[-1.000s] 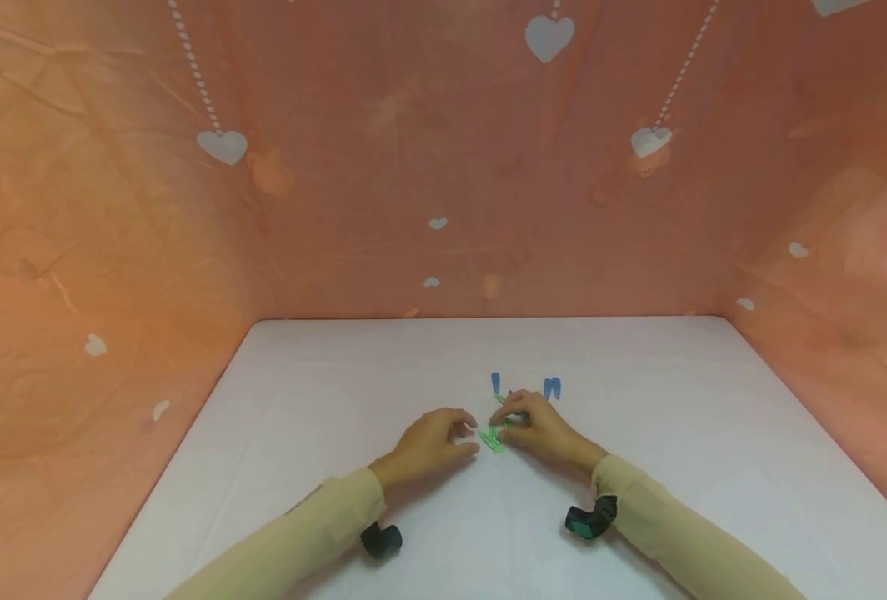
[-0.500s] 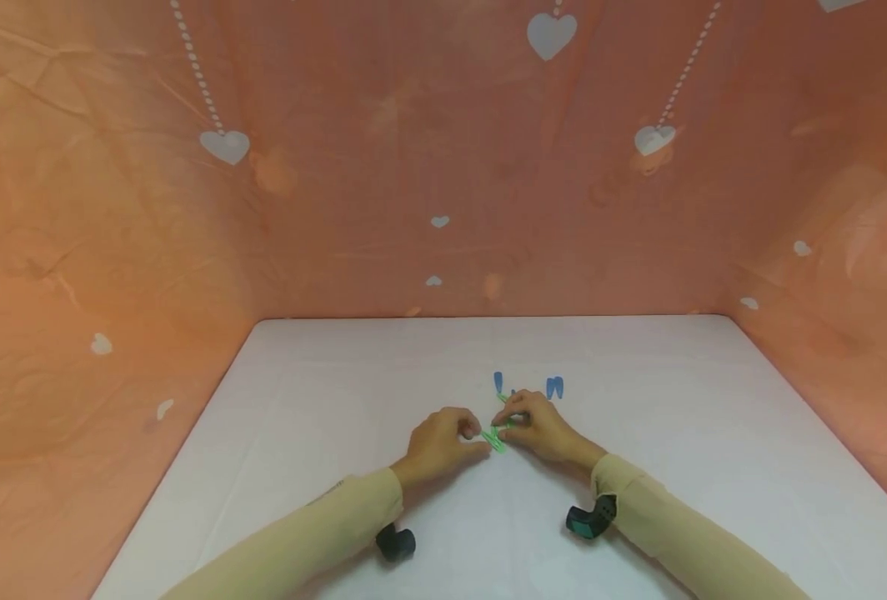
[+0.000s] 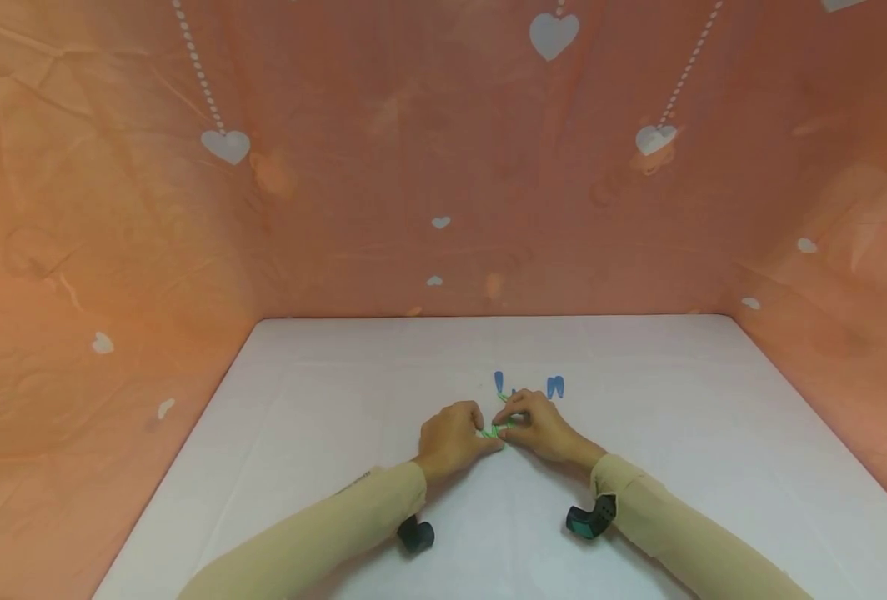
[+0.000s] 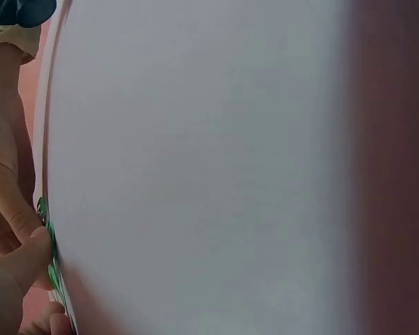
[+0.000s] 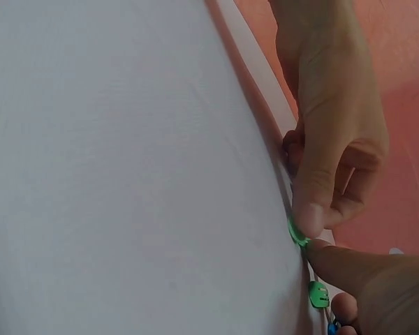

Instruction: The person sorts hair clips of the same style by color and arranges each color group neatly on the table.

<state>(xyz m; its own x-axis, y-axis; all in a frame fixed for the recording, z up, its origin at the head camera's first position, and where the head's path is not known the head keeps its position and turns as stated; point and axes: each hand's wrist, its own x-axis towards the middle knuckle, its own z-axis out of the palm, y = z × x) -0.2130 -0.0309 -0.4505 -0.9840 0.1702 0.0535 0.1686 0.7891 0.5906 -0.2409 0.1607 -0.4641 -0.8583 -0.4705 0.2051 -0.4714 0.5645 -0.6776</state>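
My left hand (image 3: 453, 437) pinches a small green hair clip (image 5: 297, 232) between thumb and fingers, low over the white tabletop. My right hand (image 3: 541, 427) faces it from the right; its thumb and fingertips hold the green clips (image 3: 494, 431) at the same spot. In the right wrist view the two thumbs nearly meet at the green. Another green clip (image 5: 319, 294), with slots, shows below the right thumb. Fingers hide much of the green pieces, so how they are joined cannot be told.
Blue teardrop-shaped clips lie just beyond the hands: one blue clip (image 3: 498, 381) on the left and a blue pair (image 3: 555, 387) on the right. The white table (image 3: 338, 367) is bordered by orange cloth walls (image 3: 383, 167) with white hearts.
My left hand has moved right and its fingers have closed on the green clips, covering most of them. The right hand has stayed in place, holding.
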